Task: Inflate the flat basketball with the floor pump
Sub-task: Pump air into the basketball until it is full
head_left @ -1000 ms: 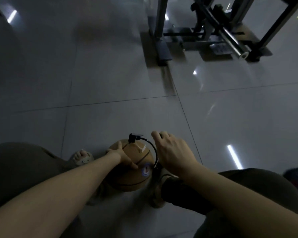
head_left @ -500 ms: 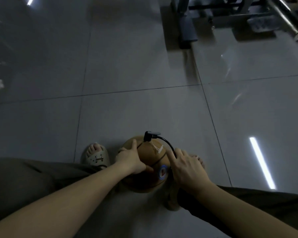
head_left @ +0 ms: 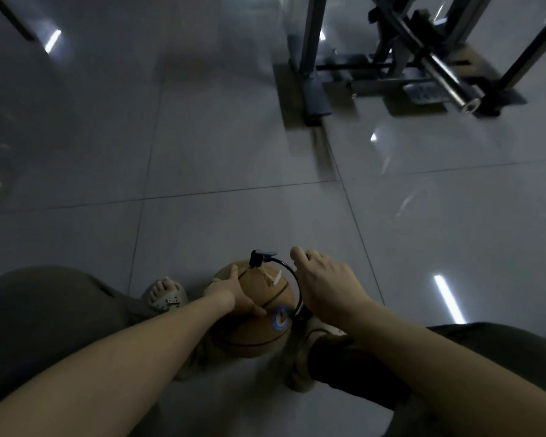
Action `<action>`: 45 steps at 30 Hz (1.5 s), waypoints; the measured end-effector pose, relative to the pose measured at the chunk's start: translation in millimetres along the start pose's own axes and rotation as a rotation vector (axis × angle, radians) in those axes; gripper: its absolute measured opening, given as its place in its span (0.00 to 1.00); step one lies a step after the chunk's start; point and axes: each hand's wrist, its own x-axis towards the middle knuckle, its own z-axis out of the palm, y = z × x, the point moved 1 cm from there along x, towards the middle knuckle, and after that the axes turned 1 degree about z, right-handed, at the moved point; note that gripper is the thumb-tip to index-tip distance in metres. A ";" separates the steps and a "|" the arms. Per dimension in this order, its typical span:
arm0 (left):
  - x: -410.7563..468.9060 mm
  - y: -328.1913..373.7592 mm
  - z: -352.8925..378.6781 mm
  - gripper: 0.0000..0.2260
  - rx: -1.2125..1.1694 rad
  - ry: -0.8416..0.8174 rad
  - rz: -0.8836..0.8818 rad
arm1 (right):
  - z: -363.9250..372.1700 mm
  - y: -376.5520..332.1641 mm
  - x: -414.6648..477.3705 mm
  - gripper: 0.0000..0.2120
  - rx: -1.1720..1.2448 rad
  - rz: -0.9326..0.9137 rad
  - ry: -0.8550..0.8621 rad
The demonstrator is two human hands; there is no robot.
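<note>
- The basketball (head_left: 255,326) stood on the grey tiled floor (head_left: 227,159), low in the head view and between the person's two feet.
- The left hand (head_left: 234,294) lay on the upper left side of the basketball. Its thumb was spread toward the top and its fingers were curved round the surface, so it held the ball.
- A black hose (head_left: 292,277) arched over the right side of the basketball, and its black head (head_left: 260,257) sat at the top of it.
- The right hand (head_left: 325,285) was just to the right of the hose, its back toward the camera and its fingers bent downward. The scene was dark and the palm hidden, so I cannot tell if it held anything.
- A pale sandal (head_left: 166,299) was just beside the basketball, on the left.
- A metal frame (head_left: 407,61) stood well apart, far to the right.
</note>
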 end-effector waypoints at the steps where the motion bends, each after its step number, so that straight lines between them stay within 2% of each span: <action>1: -0.6 -1.0 0.4 0.68 -0.014 -0.006 0.014 | -13.9 -0.7 -0.4 0.14 0.001 0.007 0.030; 6: 1.2 -4.2 -1.9 0.71 -0.030 -0.011 0.064 | -52.6 -1.6 -1.3 0.07 0.032 0.016 0.108; 19: 9.6 8.7 6.8 0.69 0.080 0.016 -0.004 | 40.3 11.1 3.2 0.17 -0.031 0.025 0.034; 24: 5.1 9.2 10.7 0.65 0.078 0.049 0.043 | 79.0 19.4 6.0 0.17 0.033 0.042 -0.011; 29: 5.9 8.2 17.2 0.63 0.080 0.078 0.050 | 94.3 21.2 11.1 0.25 0.059 0.063 -0.062; 34: 2.0 6.5 19.2 0.65 0.058 0.072 0.028 | 73.7 13.8 26.9 0.21 0.035 0.121 -0.058; 38: -1.1 8.8 13.3 0.67 0.060 0.053 0.006 | 41.2 3.2 11.4 0.19 -0.033 0.024 -0.113; 42: 2.3 6.7 14.8 0.71 0.013 0.037 0.036 | -21.6 1.2 -0.6 0.07 -0.029 0.021 0.063; 45: -1.0 4.2 23.8 0.71 0.033 0.077 0.084 | -64.1 -0.2 -8.1 0.03 -0.004 0.010 0.126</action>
